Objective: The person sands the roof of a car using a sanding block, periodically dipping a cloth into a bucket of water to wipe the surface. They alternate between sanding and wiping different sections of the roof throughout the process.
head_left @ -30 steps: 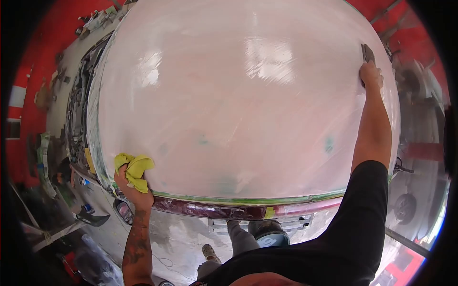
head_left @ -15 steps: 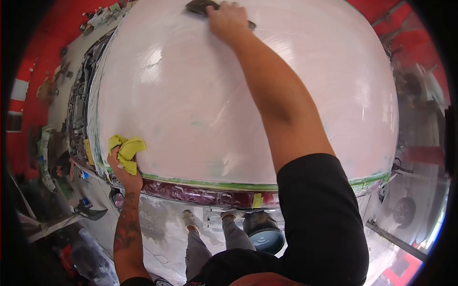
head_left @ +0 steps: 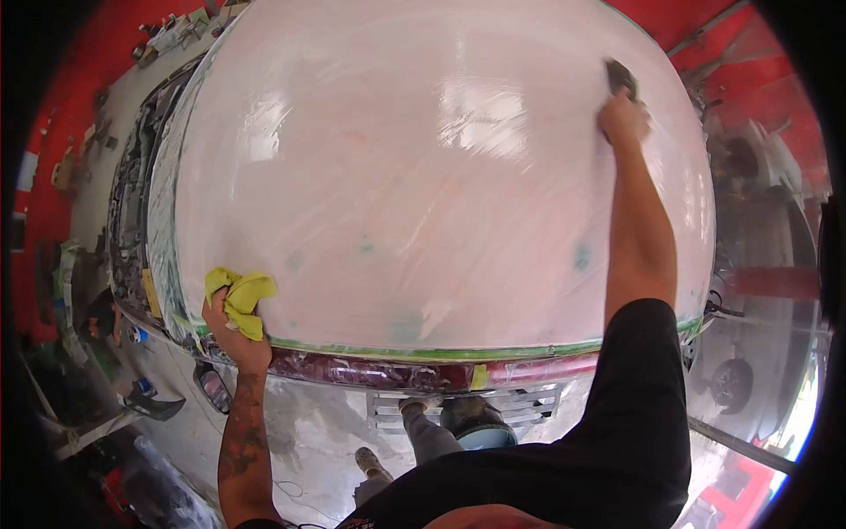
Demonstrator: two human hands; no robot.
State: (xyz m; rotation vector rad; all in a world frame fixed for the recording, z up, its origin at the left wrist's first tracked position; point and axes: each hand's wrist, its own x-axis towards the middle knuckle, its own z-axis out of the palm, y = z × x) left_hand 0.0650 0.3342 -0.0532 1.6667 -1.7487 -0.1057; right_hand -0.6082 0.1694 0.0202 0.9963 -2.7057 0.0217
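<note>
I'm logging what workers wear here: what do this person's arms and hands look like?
Both hands are bare, with no gloves: left hand, right hand. The left forearm carries dark tattoos. The right arm is bare up to a short black sleeve. No watch or ring shows.

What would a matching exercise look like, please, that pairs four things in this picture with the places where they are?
Things:
1. crumpled yellow cloth
2. small dark flat spreader
3. thin green tape strip
4. round dark can with a blue top

Places:
A. on the grey floor, below the near edge of the pale pink glossy panel
B. in the left hand, at the panel's near left corner
C. along the panel's near edge
D. in the right hand, far right on the panel

Pairs: 1-B; 2-D; 3-C; 4-A
</note>
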